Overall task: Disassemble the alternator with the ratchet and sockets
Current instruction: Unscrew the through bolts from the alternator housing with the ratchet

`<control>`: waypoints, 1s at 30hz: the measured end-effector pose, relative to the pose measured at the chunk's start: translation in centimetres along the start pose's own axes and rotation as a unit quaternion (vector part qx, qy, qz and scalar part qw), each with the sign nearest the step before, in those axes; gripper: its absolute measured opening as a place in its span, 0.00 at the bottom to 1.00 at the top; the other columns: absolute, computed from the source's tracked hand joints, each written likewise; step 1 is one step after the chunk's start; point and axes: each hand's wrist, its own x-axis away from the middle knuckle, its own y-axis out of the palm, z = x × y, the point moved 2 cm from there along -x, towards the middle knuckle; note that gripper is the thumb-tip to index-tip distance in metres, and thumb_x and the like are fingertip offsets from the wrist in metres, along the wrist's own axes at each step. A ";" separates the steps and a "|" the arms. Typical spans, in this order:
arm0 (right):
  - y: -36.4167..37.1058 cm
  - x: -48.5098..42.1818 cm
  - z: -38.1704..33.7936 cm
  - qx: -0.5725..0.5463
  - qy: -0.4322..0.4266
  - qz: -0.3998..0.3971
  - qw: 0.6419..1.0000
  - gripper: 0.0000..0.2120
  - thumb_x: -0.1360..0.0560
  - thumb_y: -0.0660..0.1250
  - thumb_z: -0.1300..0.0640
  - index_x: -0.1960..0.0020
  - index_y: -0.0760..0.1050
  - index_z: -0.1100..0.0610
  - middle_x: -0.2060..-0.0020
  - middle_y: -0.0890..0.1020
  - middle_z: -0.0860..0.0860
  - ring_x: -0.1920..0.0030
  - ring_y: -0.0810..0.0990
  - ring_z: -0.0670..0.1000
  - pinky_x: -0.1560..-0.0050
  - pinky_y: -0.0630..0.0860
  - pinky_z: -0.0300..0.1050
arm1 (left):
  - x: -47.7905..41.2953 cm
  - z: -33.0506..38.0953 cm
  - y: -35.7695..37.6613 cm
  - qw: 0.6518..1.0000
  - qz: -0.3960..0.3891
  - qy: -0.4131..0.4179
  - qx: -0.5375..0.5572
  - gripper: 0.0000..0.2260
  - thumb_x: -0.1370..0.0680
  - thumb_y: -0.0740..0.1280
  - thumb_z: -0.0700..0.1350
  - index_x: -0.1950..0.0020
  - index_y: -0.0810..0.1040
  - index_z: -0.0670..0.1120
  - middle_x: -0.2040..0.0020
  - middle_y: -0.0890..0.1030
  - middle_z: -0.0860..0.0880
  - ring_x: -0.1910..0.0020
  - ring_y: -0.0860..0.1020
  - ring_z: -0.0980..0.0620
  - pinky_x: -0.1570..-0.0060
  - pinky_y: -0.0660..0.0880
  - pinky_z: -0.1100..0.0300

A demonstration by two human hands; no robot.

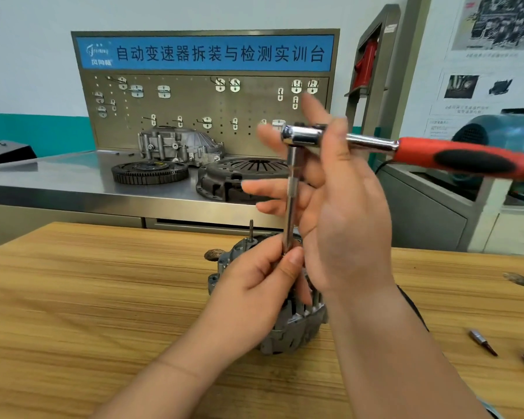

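**Both hands on the ratchet drive, alternator underneath**

Your left thumb (294,261) and the curled fingers beside it are pinching the lower end of the extension bar (291,201), right where it is meeting the top of the alternator (294,331). Your grip is hiding whatever is sitting at the bar's tip. That left hand (254,285) is covering much of the alternator's near-left side.

The bar is standing almost upright, running up to the chrome head of the ratchet (372,144). Your right hand (351,225) is holding on there: its thumb is hooking over the ratchet's neck while the other fingers are fanning out, blurred, behind the bar. The red and black handle (472,160) is pointing off to your right, roughly level, in the air.

The alternator is sitting on the wooden table (103,297) directly in front of you, with a thin stud (251,229) sticking up at its far-left edge. A small bit (483,341) is lying on the table well off to the right.

Beyond the table, a steel bench (58,173) is carrying a toothed flywheel (150,172), a clutch cover (239,176) and a cast housing (176,146), with a pegboard (194,101) rising behind them
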 end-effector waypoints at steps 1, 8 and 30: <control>-0.1 -0.1 0.1 -0.024 0.029 0.001 0.999 0.17 0.20 0.52 0.43 0.37 0.73 0.46 0.49 0.85 0.53 0.65 0.85 0.52 0.67 0.79 0.40 | 0.1 0.1 0.0 1.000 -0.004 -0.004 0.013 0.16 0.22 0.58 0.51 0.48 0.78 0.40 0.57 0.83 0.43 0.54 0.78 0.38 0.50 0.75 0.45; -0.1 0.0 -0.3 0.058 -0.023 0.036 0.997 0.13 0.24 0.62 0.46 0.41 0.77 0.43 0.44 0.83 0.48 0.53 0.84 0.51 0.63 0.79 0.40 | 0.0 0.3 0.0 1.000 -0.004 -0.008 -0.009 0.16 0.23 0.57 0.51 0.53 0.78 0.42 0.64 0.82 0.48 0.63 0.76 0.34 0.63 0.74 0.41; 0.4 -0.4 0.0 -0.003 -0.026 -0.028 0.999 0.15 0.22 0.62 0.49 0.36 0.71 0.43 0.41 0.80 0.46 0.49 0.84 0.50 0.47 0.78 0.42 | -0.1 0.3 0.0 1.000 -0.001 0.008 0.004 0.13 0.22 0.57 0.51 0.55 0.79 0.46 0.65 0.82 0.49 0.65 0.77 0.43 0.63 0.76 0.50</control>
